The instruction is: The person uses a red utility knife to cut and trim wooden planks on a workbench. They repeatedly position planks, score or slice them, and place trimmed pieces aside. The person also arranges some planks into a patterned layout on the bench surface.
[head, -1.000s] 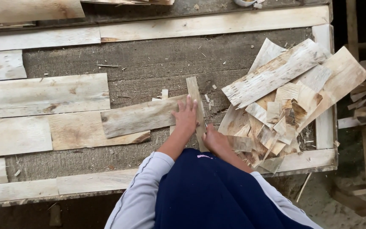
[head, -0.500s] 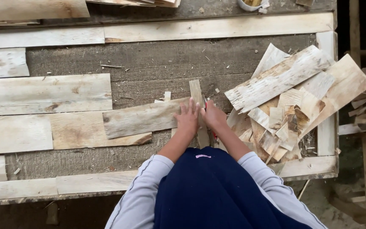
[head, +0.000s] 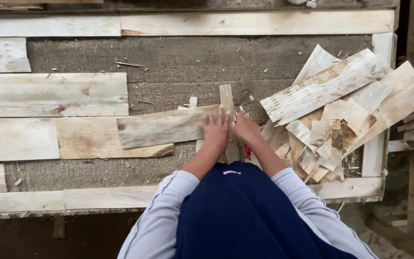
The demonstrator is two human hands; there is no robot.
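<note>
Wooden veneer sheet (head: 164, 127) lay near the surface's (head: 178, 57) middle under the flat, open fingers of the left hand (head: 216, 129), while the right hand (head: 245, 128), fingers curled, grip unclear, met the narrow upright strip (head: 227, 100); steady downward pressure would probably suit best.

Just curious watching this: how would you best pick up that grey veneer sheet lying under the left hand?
Probably by its free left end, from the left. The grey veneer sheet lies flat over a paler sheet, and the left hand covers its right end.
</note>
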